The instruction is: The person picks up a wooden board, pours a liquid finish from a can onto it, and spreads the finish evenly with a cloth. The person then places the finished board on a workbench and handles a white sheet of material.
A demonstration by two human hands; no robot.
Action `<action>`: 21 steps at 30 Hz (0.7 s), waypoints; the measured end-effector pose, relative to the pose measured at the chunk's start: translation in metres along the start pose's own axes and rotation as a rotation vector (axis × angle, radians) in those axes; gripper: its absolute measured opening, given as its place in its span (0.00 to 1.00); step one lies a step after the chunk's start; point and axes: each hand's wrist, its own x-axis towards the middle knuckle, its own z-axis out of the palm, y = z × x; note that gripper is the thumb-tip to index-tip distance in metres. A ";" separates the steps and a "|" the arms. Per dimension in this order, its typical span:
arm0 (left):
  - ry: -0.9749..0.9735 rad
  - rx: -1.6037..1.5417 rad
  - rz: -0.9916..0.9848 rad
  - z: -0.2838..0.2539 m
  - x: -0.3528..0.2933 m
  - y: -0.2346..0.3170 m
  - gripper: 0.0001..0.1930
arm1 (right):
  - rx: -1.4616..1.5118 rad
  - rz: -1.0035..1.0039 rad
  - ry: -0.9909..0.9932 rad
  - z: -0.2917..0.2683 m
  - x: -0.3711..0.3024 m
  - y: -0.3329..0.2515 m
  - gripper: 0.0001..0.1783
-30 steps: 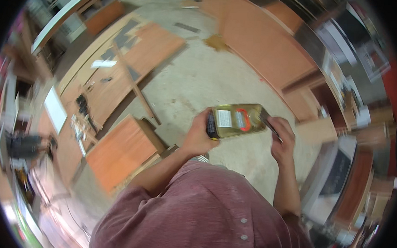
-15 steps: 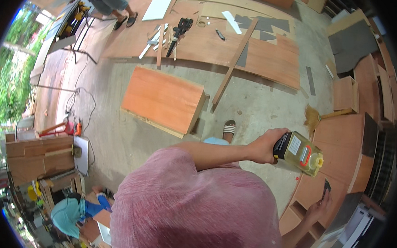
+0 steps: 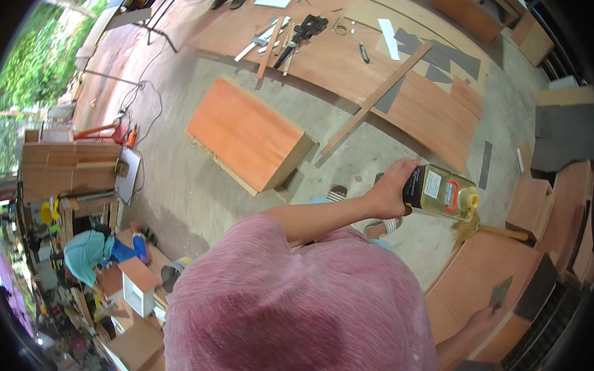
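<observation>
My left hand (image 3: 392,190) is wrapped around the dark-labelled end of a rectangular yellowish can (image 3: 439,191). The can lies tilted on its side in the air, and its yellow-smeared spout end points right, with a red handle on that face. Lower right, my right hand (image 3: 490,318) grips a thin flat scraper (image 3: 502,291) over a brown wooden panel (image 3: 460,275). Whether the scraper touches the panel I cannot tell. Part of my right hand blends with the wood behind it.
A wooden box (image 3: 246,132) stands on the concrete floor ahead. Beyond it lie plywood sheets (image 3: 424,122), a long wood strip (image 3: 375,99) and a black power tool (image 3: 303,38). A broom (image 3: 469,228) is beside the panel. Another person (image 3: 85,255) crouches at left.
My view has turned, and my second sandalled foot has come into sight. The can has moved up in the picture and lies more level. My right hand still holds the scraper, now lower in the picture.
</observation>
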 end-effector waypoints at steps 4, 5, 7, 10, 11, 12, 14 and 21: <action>0.141 0.071 -0.097 0.014 0.018 0.000 0.50 | 0.059 0.317 -0.257 0.035 0.094 -0.004 0.17; 0.157 0.083 -0.104 0.022 0.026 0.002 0.50 | 0.233 0.228 -0.224 0.046 0.114 0.019 0.17; 0.235 0.153 -0.142 0.033 0.035 0.003 0.49 | 0.667 0.140 -0.235 0.100 0.156 0.054 0.15; 0.340 0.067 -0.206 0.040 0.026 -0.013 0.50 | 1.104 0.323 -0.479 0.147 0.209 0.027 0.11; 0.368 0.024 -0.314 0.035 0.019 0.001 0.50 | 1.543 0.601 -0.678 0.169 0.226 0.017 0.11; 0.399 -0.081 -0.352 0.035 0.011 -0.006 0.50 | 1.627 0.544 -0.813 0.191 0.237 -0.004 0.13; 0.525 -0.100 -0.348 0.027 -0.010 -0.004 0.51 | 1.691 0.349 -1.027 0.221 0.253 -0.059 0.19; 0.862 -0.016 -0.473 -0.002 -0.081 -0.006 0.56 | 1.791 0.367 -1.599 0.228 0.218 -0.280 0.24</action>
